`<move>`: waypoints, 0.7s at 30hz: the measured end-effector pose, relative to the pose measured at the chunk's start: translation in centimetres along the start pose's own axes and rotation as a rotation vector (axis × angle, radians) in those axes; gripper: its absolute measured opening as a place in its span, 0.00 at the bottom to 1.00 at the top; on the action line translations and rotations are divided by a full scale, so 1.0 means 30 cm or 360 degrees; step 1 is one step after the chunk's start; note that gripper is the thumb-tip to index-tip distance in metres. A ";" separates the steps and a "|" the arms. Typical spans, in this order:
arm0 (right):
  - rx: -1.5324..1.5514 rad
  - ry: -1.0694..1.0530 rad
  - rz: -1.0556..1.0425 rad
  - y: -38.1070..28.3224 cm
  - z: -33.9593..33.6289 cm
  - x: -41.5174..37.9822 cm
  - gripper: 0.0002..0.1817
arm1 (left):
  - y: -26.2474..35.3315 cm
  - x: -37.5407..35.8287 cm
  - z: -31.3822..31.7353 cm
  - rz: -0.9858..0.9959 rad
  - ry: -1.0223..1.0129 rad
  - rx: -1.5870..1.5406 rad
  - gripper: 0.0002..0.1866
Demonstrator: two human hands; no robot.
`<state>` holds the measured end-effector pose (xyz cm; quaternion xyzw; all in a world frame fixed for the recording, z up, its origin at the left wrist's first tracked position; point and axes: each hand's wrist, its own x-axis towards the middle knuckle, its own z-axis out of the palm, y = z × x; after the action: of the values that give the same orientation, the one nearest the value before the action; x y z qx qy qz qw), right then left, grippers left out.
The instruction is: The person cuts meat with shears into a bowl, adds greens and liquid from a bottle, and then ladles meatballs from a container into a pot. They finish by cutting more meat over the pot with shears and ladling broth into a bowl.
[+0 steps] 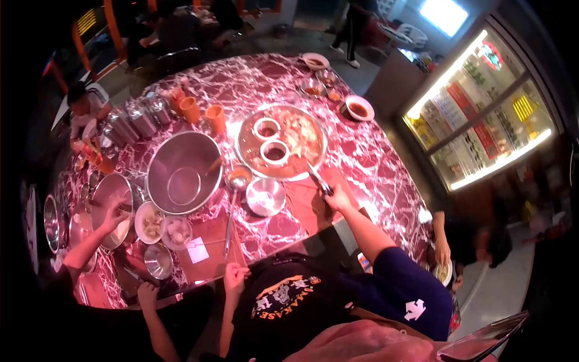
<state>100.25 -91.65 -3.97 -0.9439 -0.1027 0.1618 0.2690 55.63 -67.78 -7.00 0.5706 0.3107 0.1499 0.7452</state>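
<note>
My right hand (pixel 339 198) is wrapped round a pair of tongs (pixel 322 181), whose tips reach the near edge of a large round platter (pixel 240 158). On the platter lies pale, raw-looking food (pixel 300 134) with two white bowls of dark sauce, one (pixel 275 152) nearer me. By the table's near edge, my left hand (pixel 236 279) is loosely curled, with nothing visible in it. Just beyond it ends the long handle of a ladle (pixel 228 232), its head over a small bowl. A shiny metal bowl (pixel 265 197) stands between ladle and platter.
A big steel pot (pixel 184 175) stands left of the platter. Another person's hand (pixel 113 216) is over a metal basin (pixel 111 190) at left. Orange cups (pixel 189 109) and steel canisters (pixel 122 125) line the far left. A person at right holds a bowl (pixel 444 274).
</note>
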 end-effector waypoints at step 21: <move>-0.0350 0.0429 -0.0085 -0.014 0.196 -0.021 0.30 | 0.051 -0.103 -0.129 -0.0029 0.0342 0.0626 0.05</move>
<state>97.51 -88.69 -8.30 -0.9777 -0.1079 0.0144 0.1796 51.02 -66.17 -5.24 0.6830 0.4166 0.1396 0.5835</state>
